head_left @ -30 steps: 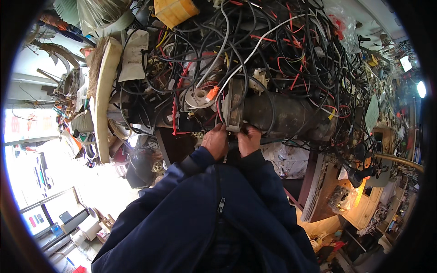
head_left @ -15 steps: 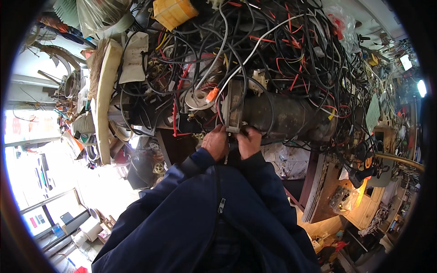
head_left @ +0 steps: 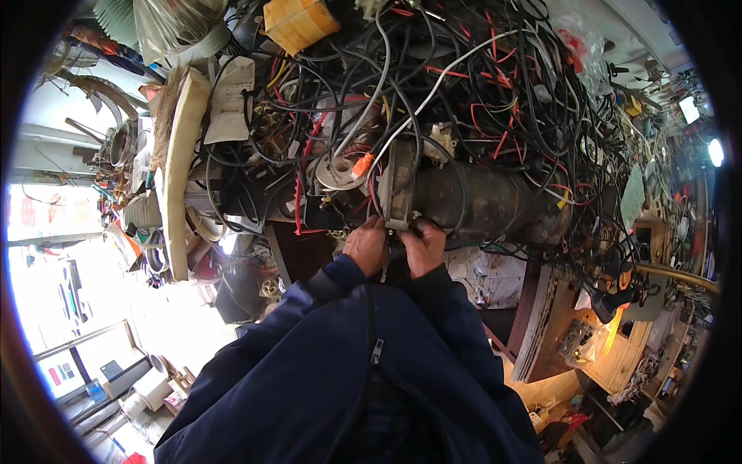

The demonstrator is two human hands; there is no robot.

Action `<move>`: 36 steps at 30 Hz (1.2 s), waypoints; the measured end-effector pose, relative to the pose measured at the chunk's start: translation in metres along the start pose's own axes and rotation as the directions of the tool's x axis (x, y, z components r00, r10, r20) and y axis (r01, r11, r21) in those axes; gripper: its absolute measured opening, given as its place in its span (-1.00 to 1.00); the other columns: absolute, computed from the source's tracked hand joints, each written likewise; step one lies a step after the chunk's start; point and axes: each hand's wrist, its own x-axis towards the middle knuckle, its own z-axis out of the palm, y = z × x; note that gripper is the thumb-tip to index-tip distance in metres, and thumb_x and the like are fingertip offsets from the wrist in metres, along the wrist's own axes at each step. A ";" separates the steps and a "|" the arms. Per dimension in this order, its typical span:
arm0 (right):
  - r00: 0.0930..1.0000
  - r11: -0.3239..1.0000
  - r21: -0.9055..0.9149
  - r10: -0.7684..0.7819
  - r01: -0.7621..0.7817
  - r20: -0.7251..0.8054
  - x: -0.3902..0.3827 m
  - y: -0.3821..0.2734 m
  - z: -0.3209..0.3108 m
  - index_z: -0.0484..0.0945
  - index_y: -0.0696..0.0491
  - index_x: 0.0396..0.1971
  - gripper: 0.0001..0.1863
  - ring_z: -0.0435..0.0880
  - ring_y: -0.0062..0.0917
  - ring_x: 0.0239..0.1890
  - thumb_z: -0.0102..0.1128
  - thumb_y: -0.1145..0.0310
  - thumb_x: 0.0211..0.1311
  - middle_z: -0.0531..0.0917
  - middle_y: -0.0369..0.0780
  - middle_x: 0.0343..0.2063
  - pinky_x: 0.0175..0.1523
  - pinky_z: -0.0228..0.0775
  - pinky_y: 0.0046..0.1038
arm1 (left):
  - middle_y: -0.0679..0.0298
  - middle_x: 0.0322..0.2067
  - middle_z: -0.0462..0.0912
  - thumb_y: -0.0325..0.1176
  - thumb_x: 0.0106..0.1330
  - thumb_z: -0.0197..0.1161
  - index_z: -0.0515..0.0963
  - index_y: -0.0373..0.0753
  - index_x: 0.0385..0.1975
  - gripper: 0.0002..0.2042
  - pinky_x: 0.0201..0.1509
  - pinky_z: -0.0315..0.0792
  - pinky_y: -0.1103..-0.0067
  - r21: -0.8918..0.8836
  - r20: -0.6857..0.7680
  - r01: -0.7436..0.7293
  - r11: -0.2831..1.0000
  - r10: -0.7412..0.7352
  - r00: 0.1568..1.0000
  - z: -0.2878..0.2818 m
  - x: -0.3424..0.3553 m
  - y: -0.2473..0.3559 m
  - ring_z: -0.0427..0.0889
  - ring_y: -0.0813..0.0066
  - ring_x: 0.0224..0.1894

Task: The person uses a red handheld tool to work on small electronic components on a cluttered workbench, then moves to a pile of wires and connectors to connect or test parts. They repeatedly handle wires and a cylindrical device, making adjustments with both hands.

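Both my hands meet at the lower edge of an upright metal flange on a large dark cylinder. My left hand has its fingers bent and drawn together just left of the flange's bottom. At its bottom right, my right hand is closed in a pinch, fingertips against the metal. Whatever lies between the fingers of either hand is too small or hidden. Above them rest a pale round spool-like part and a white cable with an orange connector.
Tangled black and red cables cover the bench behind the flange. A long cream padded strip stands on the left, with a yellow box at the back. To the lower right are a wooden board and a clear bag of small parts.
The whole view has shifted very slightly. My hands stay at the flange's lower edge, with only a small change in the fingers.
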 end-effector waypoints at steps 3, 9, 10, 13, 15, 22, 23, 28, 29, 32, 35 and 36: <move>1.000 1.000 0.002 0.019 -0.019 -0.017 -0.006 -0.016 0.004 0.55 0.30 -0.47 -0.87 0.45 -0.68 -0.47 0.10 0.52 0.07 0.57 -0.26 -0.61 -0.33 0.33 -0.50 | -0.13 -0.26 0.53 -0.53 0.05 0.08 0.45 -0.43 -0.22 -0.74 -0.17 0.48 0.16 -0.008 -0.026 -0.039 0.999 0.038 0.999 0.006 -0.002 -0.005 0.56 -0.18 -0.24; 1.000 0.998 -0.066 0.012 -0.010 0.024 -0.003 -0.018 0.000 0.55 0.29 -0.46 -0.88 0.48 -0.67 -0.45 0.12 0.53 0.05 0.60 -0.26 -0.58 -0.31 0.34 -0.48 | -0.11 -0.24 0.52 -0.53 0.04 0.09 0.45 -0.43 -0.23 -0.74 -0.19 0.48 0.17 0.014 -0.028 -0.040 0.999 0.040 0.999 0.005 -0.001 -0.005 0.57 -0.15 -0.26; 0.999 0.997 -0.073 0.029 -0.028 0.014 -0.001 -0.015 0.000 0.56 0.29 -0.45 -0.87 0.49 -0.66 -0.44 0.12 0.53 0.05 0.61 -0.26 -0.57 -0.30 0.34 -0.48 | -0.11 -0.25 0.52 -0.53 0.04 0.09 0.45 -0.44 -0.23 -0.74 -0.19 0.49 0.17 0.032 -0.019 -0.049 0.998 0.050 0.999 0.003 -0.001 -0.005 0.57 -0.15 -0.26; 1.000 0.999 -0.040 0.018 -0.018 0.005 -0.004 -0.015 0.001 0.57 0.29 -0.43 -0.86 0.51 -0.65 -0.41 0.12 0.52 0.05 0.63 -0.25 -0.54 -0.25 0.36 -0.48 | -0.15 -0.29 0.55 -0.55 -0.04 0.11 0.49 -0.45 -0.38 -0.81 -0.19 0.50 0.19 -0.002 -0.069 -0.053 0.999 0.053 0.996 0.003 -0.002 0.000 0.57 -0.14 -0.24; 1.000 1.000 -0.014 0.008 -0.007 0.017 -0.002 -0.020 0.003 0.58 0.29 -0.41 -0.85 0.51 -0.65 -0.39 0.12 0.52 0.05 0.63 -0.24 -0.52 -0.22 0.36 -0.49 | -0.15 -0.30 0.55 -0.55 -0.04 0.12 0.48 -0.45 -0.38 -0.81 -0.20 0.51 0.20 0.005 -0.083 -0.069 0.998 0.069 0.994 0.003 0.000 -0.001 0.57 -0.14 -0.25; 0.999 0.999 -0.030 -0.013 0.014 0.029 -0.004 -0.012 0.000 0.59 0.26 -0.38 -0.89 0.45 -0.72 -0.43 0.15 0.57 0.08 0.59 -0.33 -0.50 -0.32 0.29 -0.59 | -0.10 -0.28 0.51 -0.52 0.04 0.10 0.45 -0.44 -0.22 -0.73 -0.23 0.49 0.19 0.003 -0.041 -0.079 0.997 0.079 0.996 0.004 -0.001 -0.004 0.57 -0.13 -0.29; 0.999 1.000 -0.009 -0.020 0.021 0.029 -0.006 -0.012 0.000 0.59 0.26 -0.38 -0.89 0.45 -0.72 -0.43 0.15 0.57 0.07 0.59 -0.32 -0.50 -0.32 0.29 -0.59 | -0.10 -0.28 0.51 -0.52 0.05 0.10 0.45 -0.44 -0.22 -0.73 -0.23 0.49 0.19 -0.008 -0.043 -0.074 0.997 0.073 0.996 0.005 -0.001 -0.004 0.57 -0.13 -0.28; 1.000 0.998 -0.058 0.003 -0.002 0.017 -0.007 -0.023 0.000 0.56 0.28 -0.42 -0.86 0.47 -0.68 -0.46 0.11 0.53 0.03 0.57 -0.25 -0.59 -0.33 0.33 -0.50 | -0.12 -0.28 0.51 -0.53 0.07 0.08 0.45 -0.43 -0.22 -0.74 -0.22 0.47 0.18 -0.001 -0.039 -0.062 0.998 0.062 0.997 0.006 -0.002 -0.005 0.56 -0.15 -0.27; 1.000 0.998 -0.060 -0.003 0.004 0.026 -0.010 -0.033 0.001 0.56 0.28 -0.43 -0.87 0.46 -0.68 -0.46 0.11 0.53 0.03 0.57 -0.25 -0.60 -0.33 0.33 -0.50 | -0.12 -0.28 0.51 -0.53 0.07 0.08 0.44 -0.43 -0.22 -0.74 -0.22 0.47 0.18 -0.010 -0.048 -0.053 0.999 0.052 0.997 0.007 -0.003 -0.005 0.56 -0.15 -0.27; 0.999 0.995 -0.093 -0.033 0.032 -0.016 0.000 -0.001 -0.001 0.56 0.27 -0.43 -0.88 0.46 -0.68 -0.45 0.10 0.55 0.03 0.58 -0.27 -0.58 -0.32 0.33 -0.51 | -0.12 -0.29 0.51 -0.54 0.05 0.08 0.44 -0.43 -0.22 -0.74 -0.21 0.47 0.18 0.023 -0.030 -0.116 0.993 0.117 0.993 0.009 -0.001 -0.011 0.56 -0.15 -0.26; 1.000 0.990 -0.143 -0.007 0.011 0.026 0.004 0.011 -0.004 0.58 0.27 -0.36 -0.86 0.48 -0.70 -0.40 0.09 0.61 0.05 0.61 -0.31 -0.45 -0.29 0.33 -0.57 | -0.12 -0.30 0.52 -0.54 0.05 0.07 0.44 -0.44 -0.21 -0.73 -0.20 0.47 0.18 0.007 -0.038 -0.046 0.999 0.046 0.998 0.005 -0.002 -0.005 0.56 -0.16 -0.26; 1.000 0.998 -0.066 -0.002 0.004 0.026 0.002 0.012 -0.004 0.58 0.26 -0.36 -0.86 0.48 -0.70 -0.40 0.09 0.61 0.05 0.61 -0.31 -0.45 -0.29 0.33 -0.57 | -0.12 -0.31 0.52 -0.54 0.05 0.07 0.44 -0.44 -0.21 -0.73 -0.21 0.47 0.18 0.008 -0.038 -0.054 0.999 0.054 0.998 0.005 -0.001 -0.006 0.56 -0.16 -0.26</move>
